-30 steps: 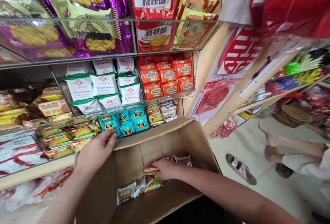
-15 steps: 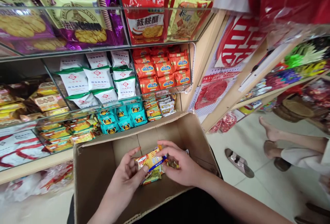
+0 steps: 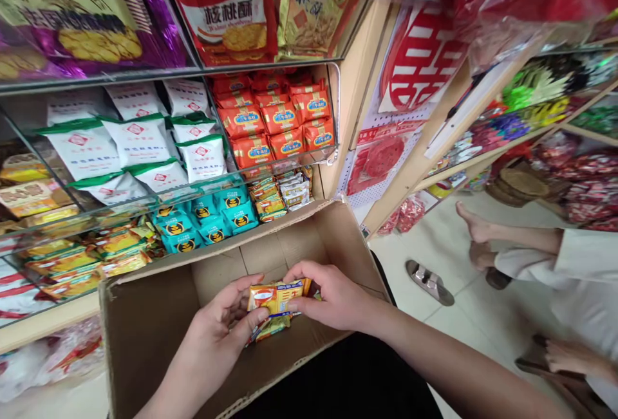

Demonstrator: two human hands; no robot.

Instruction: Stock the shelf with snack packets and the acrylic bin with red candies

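Observation:
Above the open cardboard box (image 3: 145, 335), both my hands hold a small yellow snack packet (image 3: 276, 298) with a blue edge. My left hand (image 3: 217, 325) pinches its left end between thumb and fingers. The right end is gripped by my right hand (image 3: 328, 297), thumb on the front. Below them, a few greenish-yellow packets (image 3: 273, 327) show inside the box, partly hidden by my hands.
Shelves hold red packets (image 3: 280, 116), white-and-green packets (image 3: 140, 142) and teal packets (image 3: 212, 226) behind the box. At the right are a sandal (image 3: 429, 282) on the floor and another person's bare leg (image 3: 521, 235).
The view has shifted closer to the shelves and to the right. My right hand's fingers have closed onto the packet, which now faces the camera more levelly.

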